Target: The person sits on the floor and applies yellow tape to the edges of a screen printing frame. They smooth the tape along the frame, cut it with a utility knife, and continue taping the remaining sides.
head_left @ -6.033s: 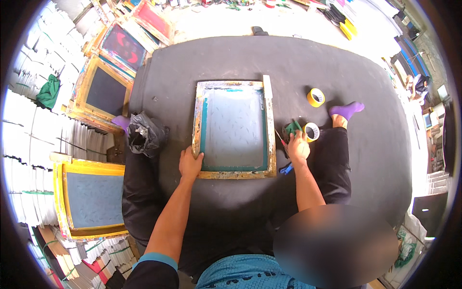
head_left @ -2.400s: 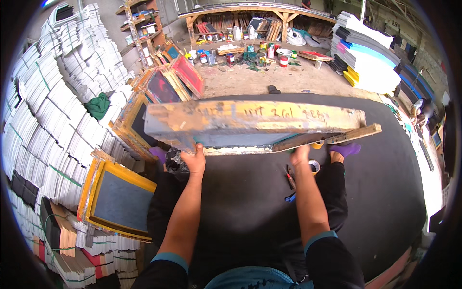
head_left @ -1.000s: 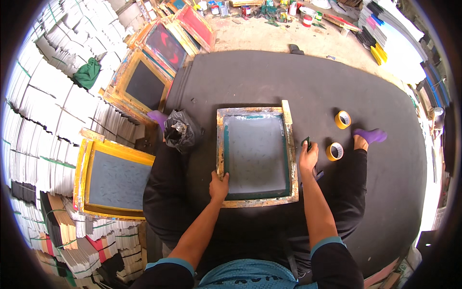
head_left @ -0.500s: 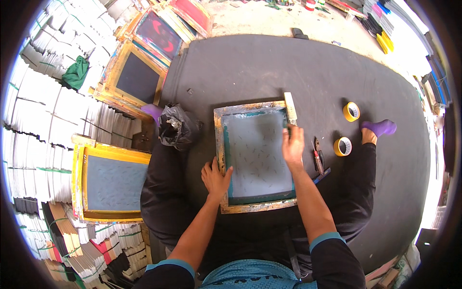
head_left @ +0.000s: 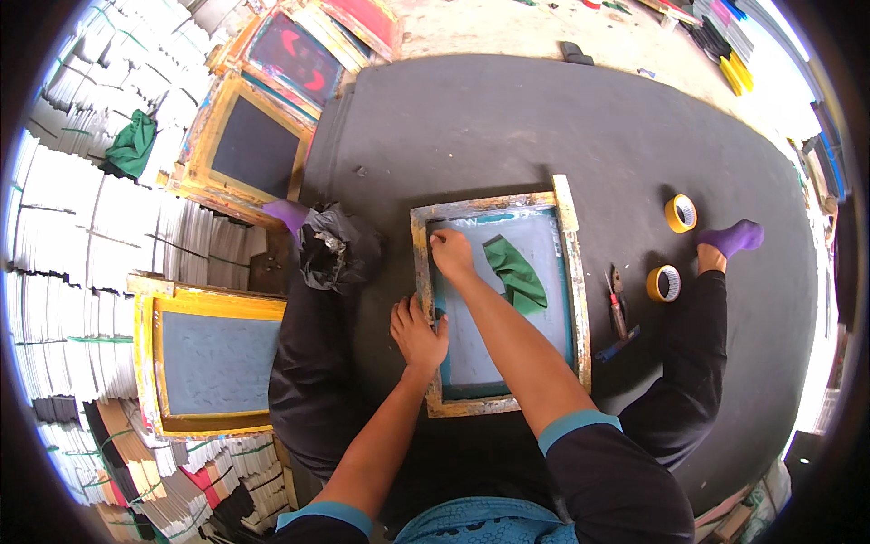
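Observation:
A wooden screen frame [head_left: 573,272] with pale blue mesh lies flat on the black mat between my legs. My left hand [head_left: 418,333] rests flat on its left rail, fingers spread. My right hand [head_left: 450,254] reaches across the mesh to the upper left inner corner, its fingertips pinched at the teal tape lining [head_left: 437,299] there. A crumpled strip of green tape [head_left: 515,273] lies loose on the mesh just right of that hand.
Two yellow tape rolls [head_left: 681,213] [head_left: 663,283] and pliers [head_left: 617,304] lie right of the frame. A black plastic bag [head_left: 337,255] sits by my left knee. More yellow-framed screens [head_left: 210,361] [head_left: 252,150] and stacks of white sheets [head_left: 63,272] crowd the left side.
The frame was lifted, turned and laid flat again. My right hand went from the frame's right rail to the upper left corner, and the green strip now lies on the mesh.

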A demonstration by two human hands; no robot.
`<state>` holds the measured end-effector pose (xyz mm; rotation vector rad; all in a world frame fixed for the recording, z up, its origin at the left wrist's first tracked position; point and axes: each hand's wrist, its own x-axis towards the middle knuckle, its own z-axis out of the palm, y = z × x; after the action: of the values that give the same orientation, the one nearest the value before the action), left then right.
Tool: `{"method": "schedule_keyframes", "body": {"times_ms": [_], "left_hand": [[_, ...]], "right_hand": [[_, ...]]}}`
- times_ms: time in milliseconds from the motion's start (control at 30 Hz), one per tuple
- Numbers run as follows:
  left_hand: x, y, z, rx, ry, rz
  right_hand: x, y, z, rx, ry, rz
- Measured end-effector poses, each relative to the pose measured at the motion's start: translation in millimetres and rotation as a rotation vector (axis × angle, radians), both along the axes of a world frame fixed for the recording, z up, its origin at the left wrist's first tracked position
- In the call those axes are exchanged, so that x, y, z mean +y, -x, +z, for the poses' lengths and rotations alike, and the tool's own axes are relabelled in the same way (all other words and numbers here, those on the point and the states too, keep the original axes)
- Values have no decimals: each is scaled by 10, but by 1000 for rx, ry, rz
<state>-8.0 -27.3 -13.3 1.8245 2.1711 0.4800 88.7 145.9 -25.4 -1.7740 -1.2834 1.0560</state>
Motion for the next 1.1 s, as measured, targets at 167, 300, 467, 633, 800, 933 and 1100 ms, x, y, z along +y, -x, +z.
{"method": "schedule_keyframes", "body": {"times_ms": [167, 300, 467, 633, 800, 933, 1100], "left_hand": [[-24, 34, 26, 10, 3, 4], [-1, 30, 50, -41, 27, -11], [-16, 54, 24, -24, 36, 1], [16, -8, 24, -22, 22, -18], [-17, 50, 23, -18, 30, 6], [6, 1, 14, -17, 6, -6], [-8, 26, 10, -8, 23, 11]], "right_hand": [[63, 183, -19, -20, 57, -37], [112, 217, 11, 54, 132, -112], [94, 287, 54, 39, 145, -145], [230, 217, -227, 197, 228, -214], [219, 350, -197, 154, 247, -204], [244, 309, -248, -38, 159, -197], [222, 191, -93, 25, 219, -190]]}}
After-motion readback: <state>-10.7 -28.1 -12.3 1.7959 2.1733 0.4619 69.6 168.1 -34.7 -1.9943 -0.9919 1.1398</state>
